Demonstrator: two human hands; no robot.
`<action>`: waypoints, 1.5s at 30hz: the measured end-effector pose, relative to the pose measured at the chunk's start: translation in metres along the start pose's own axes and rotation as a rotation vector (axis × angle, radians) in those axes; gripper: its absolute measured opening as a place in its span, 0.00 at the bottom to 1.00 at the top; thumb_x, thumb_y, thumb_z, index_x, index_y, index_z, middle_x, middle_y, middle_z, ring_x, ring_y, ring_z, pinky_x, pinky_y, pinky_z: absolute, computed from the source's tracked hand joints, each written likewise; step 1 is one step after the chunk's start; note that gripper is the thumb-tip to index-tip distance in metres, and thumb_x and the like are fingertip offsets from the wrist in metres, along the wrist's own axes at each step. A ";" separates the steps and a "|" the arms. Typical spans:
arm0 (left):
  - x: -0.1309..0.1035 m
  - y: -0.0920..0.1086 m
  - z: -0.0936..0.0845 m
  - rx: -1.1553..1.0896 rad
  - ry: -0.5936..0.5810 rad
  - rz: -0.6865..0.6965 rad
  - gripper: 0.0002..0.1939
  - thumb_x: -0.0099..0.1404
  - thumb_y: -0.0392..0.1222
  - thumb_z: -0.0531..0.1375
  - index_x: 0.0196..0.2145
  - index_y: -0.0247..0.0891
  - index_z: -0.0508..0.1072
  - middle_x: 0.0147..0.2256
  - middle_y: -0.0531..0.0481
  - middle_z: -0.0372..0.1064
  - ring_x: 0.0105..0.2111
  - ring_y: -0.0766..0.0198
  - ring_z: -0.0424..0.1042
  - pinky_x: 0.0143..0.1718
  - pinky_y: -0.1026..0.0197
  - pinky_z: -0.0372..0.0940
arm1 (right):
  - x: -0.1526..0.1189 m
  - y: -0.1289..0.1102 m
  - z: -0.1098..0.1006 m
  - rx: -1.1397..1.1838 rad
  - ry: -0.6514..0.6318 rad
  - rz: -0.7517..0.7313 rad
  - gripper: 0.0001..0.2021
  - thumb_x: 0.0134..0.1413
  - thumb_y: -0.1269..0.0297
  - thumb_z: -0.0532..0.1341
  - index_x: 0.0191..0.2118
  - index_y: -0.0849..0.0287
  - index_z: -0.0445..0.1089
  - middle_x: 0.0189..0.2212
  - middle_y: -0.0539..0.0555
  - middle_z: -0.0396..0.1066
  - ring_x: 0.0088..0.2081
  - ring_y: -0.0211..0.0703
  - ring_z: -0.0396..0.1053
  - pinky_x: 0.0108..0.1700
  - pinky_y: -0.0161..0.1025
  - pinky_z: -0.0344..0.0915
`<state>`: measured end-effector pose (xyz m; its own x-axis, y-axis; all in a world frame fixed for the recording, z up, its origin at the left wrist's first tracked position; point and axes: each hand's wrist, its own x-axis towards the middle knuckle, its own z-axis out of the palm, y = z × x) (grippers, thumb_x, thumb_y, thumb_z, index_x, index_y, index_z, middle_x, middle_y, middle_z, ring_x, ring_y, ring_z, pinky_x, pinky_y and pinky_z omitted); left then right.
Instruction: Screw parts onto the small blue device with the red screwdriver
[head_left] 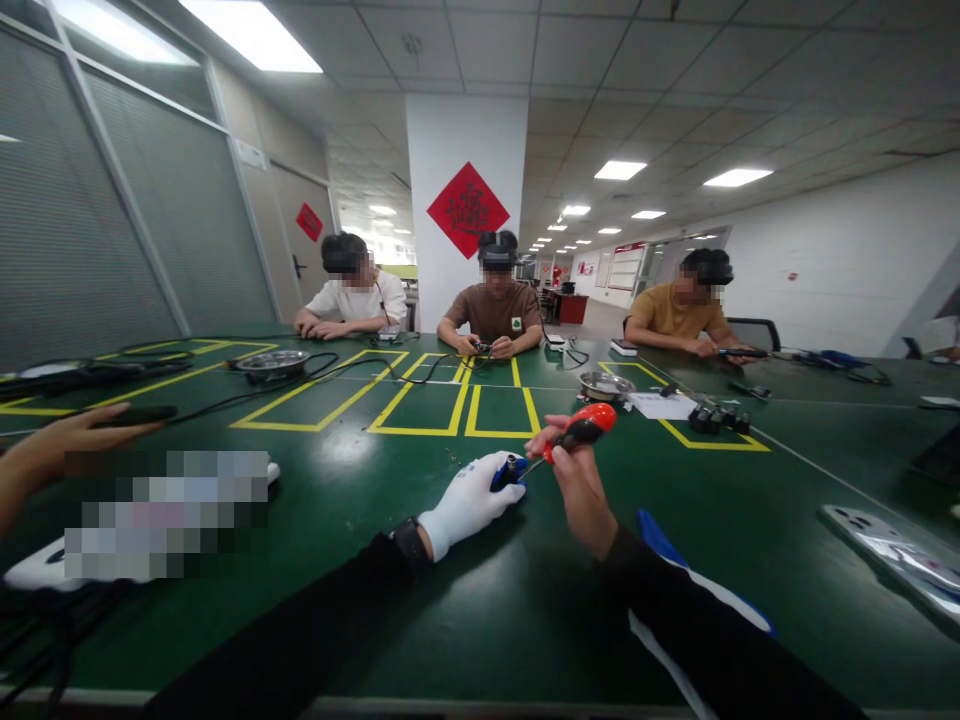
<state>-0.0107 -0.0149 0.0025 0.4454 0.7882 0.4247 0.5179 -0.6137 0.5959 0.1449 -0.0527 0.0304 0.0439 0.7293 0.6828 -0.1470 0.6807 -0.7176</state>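
My left hand [474, 497], in a white work glove with blue fingertips, is closed around a small black part [511, 468] low over the green table. What kind of part it is cannot be made out. Bare, my right hand [581, 485] grips a red and black screwdriver [587, 428] by its handle. The shaft slants down and left to the black part, its tip hidden by the gloved fingers. Beside my right forearm lies a white and blue glove [697, 575], partly covered by the sleeve.
Yellow tape rectangles mark the green table [360, 610]. Metal bowls [606, 385], black parts [720, 417] and cables lie farther off. A phone [892, 550] rests at right. Another person's hand [71, 450] reaches in at left; three people sit opposite.
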 end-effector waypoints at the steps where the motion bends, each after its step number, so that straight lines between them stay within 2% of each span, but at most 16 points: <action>1: 0.000 -0.001 0.001 0.000 0.004 -0.001 0.17 0.60 0.47 0.57 0.47 0.43 0.69 0.43 0.50 0.70 0.42 0.58 0.69 0.45 0.59 0.63 | 0.001 -0.002 -0.002 -0.033 0.008 0.006 0.12 0.59 0.61 0.54 0.48 0.53 0.63 0.39 0.52 0.69 0.43 0.43 0.67 0.49 0.45 0.63; 3: -0.001 -0.001 0.002 -0.002 0.006 0.004 0.17 0.61 0.46 0.57 0.47 0.42 0.69 0.43 0.50 0.70 0.43 0.58 0.68 0.46 0.59 0.63 | 0.004 -0.006 -0.004 -0.084 0.021 0.026 0.11 0.58 0.62 0.57 0.46 0.55 0.65 0.46 0.55 0.69 0.49 0.45 0.66 0.52 0.46 0.61; 5: -0.001 -0.001 0.002 -0.001 0.004 0.007 0.17 0.61 0.46 0.56 0.47 0.42 0.68 0.43 0.50 0.70 0.42 0.58 0.68 0.46 0.59 0.63 | 0.007 -0.008 -0.005 -0.062 0.024 0.056 0.10 0.57 0.63 0.59 0.45 0.56 0.65 0.48 0.57 0.69 0.48 0.46 0.68 0.52 0.47 0.62; 9: -0.001 0.000 0.001 0.004 -0.001 0.000 0.17 0.61 0.47 0.56 0.47 0.42 0.69 0.43 0.50 0.70 0.43 0.58 0.69 0.45 0.59 0.64 | 0.012 -0.003 -0.006 0.077 0.053 0.106 0.07 0.56 0.64 0.60 0.39 0.55 0.62 0.38 0.52 0.73 0.33 0.40 0.72 0.42 0.44 0.67; 12: -0.002 -0.001 0.002 0.008 0.003 -0.005 0.17 0.60 0.47 0.57 0.47 0.43 0.69 0.44 0.50 0.70 0.43 0.58 0.68 0.46 0.58 0.64 | 0.013 0.003 -0.007 0.189 0.099 0.110 0.08 0.55 0.66 0.61 0.39 0.53 0.61 0.26 0.44 0.67 0.25 0.34 0.67 0.32 0.35 0.65; 14: -0.002 -0.002 0.002 0.008 0.005 -0.002 0.17 0.61 0.47 0.57 0.47 0.43 0.69 0.44 0.50 0.70 0.44 0.58 0.68 0.46 0.58 0.63 | 0.012 0.005 -0.007 0.260 0.102 0.128 0.09 0.56 0.65 0.59 0.43 0.50 0.61 0.25 0.43 0.64 0.24 0.32 0.65 0.30 0.33 0.63; 19: -0.002 -0.003 0.002 0.013 0.005 0.007 0.17 0.61 0.48 0.57 0.48 0.43 0.68 0.45 0.50 0.70 0.44 0.57 0.68 0.47 0.58 0.63 | 0.010 0.001 -0.008 0.289 0.053 0.173 0.14 0.59 0.62 0.54 0.51 0.50 0.61 0.40 0.50 0.68 0.34 0.38 0.69 0.44 0.43 0.66; 24: -0.001 -0.004 0.002 0.005 0.004 0.016 0.18 0.61 0.47 0.57 0.49 0.44 0.68 0.45 0.51 0.69 0.44 0.58 0.68 0.48 0.58 0.63 | 0.015 0.002 -0.010 0.139 0.077 0.168 0.12 0.55 0.60 0.60 0.44 0.56 0.68 0.52 0.56 0.66 0.45 0.45 0.69 0.51 0.47 0.63; 26: -0.001 -0.004 0.002 0.003 0.004 0.014 0.18 0.61 0.47 0.57 0.49 0.44 0.68 0.45 0.51 0.69 0.45 0.58 0.68 0.48 0.58 0.63 | 0.016 0.003 -0.011 0.134 0.085 0.162 0.11 0.53 0.60 0.62 0.43 0.56 0.67 0.50 0.57 0.69 0.44 0.45 0.70 0.51 0.48 0.63; 29: -0.001 -0.004 0.002 0.004 0.004 0.008 0.18 0.60 0.47 0.57 0.49 0.43 0.68 0.46 0.50 0.69 0.45 0.58 0.68 0.48 0.58 0.63 | 0.016 0.005 -0.011 0.162 0.081 0.151 0.08 0.55 0.61 0.61 0.40 0.55 0.65 0.36 0.52 0.73 0.39 0.42 0.70 0.52 0.49 0.62; 31: -0.001 -0.003 0.001 0.007 -0.002 0.006 0.18 0.61 0.47 0.57 0.48 0.43 0.68 0.45 0.51 0.69 0.45 0.58 0.68 0.49 0.58 0.62 | 0.016 0.007 -0.011 0.173 0.104 0.141 0.06 0.55 0.63 0.61 0.38 0.54 0.64 0.28 0.47 0.68 0.36 0.40 0.69 0.51 0.47 0.62; 33: -0.001 -0.003 0.001 0.012 -0.007 0.003 0.18 0.61 0.48 0.57 0.48 0.44 0.68 0.45 0.51 0.69 0.45 0.58 0.68 0.49 0.58 0.62 | 0.015 0.008 -0.011 0.187 0.126 0.150 0.07 0.55 0.64 0.60 0.40 0.53 0.63 0.26 0.45 0.65 0.34 0.38 0.67 0.50 0.45 0.62; 36: -0.002 -0.002 -0.001 0.016 -0.012 0.008 0.18 0.61 0.48 0.57 0.48 0.44 0.68 0.46 0.51 0.69 0.45 0.58 0.68 0.49 0.58 0.62 | 0.013 0.008 -0.011 0.205 0.110 0.165 0.13 0.56 0.65 0.56 0.48 0.51 0.61 0.31 0.46 0.66 0.37 0.39 0.67 0.52 0.46 0.61; 39: -0.002 -0.001 -0.002 0.019 -0.013 0.017 0.18 0.61 0.48 0.56 0.48 0.43 0.68 0.46 0.50 0.69 0.45 0.57 0.68 0.49 0.57 0.62 | 0.011 0.004 -0.009 0.120 0.075 0.126 0.19 0.57 0.66 0.54 0.54 0.52 0.57 0.40 0.50 0.68 0.44 0.41 0.67 0.56 0.49 0.58; 43: -0.002 0.001 -0.002 0.023 -0.007 0.005 0.18 0.60 0.48 0.57 0.47 0.43 0.69 0.45 0.50 0.70 0.44 0.57 0.68 0.48 0.57 0.63 | 0.009 -0.003 -0.005 -0.006 0.048 0.089 0.18 0.58 0.64 0.56 0.54 0.53 0.57 0.53 0.55 0.65 0.50 0.43 0.66 0.58 0.49 0.56; 45: -0.002 0.002 -0.002 0.021 -0.009 -0.002 0.18 0.60 0.48 0.57 0.47 0.42 0.69 0.45 0.49 0.70 0.45 0.57 0.68 0.48 0.57 0.63 | 0.010 -0.005 -0.004 -0.018 0.047 0.087 0.15 0.57 0.64 0.58 0.50 0.54 0.59 0.54 0.56 0.65 0.51 0.44 0.66 0.57 0.49 0.57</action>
<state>-0.0120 -0.0177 0.0041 0.4508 0.7892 0.4171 0.5343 -0.6129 0.5821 0.1498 -0.0489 0.0402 0.0785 0.7878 0.6109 -0.1346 0.6155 -0.7765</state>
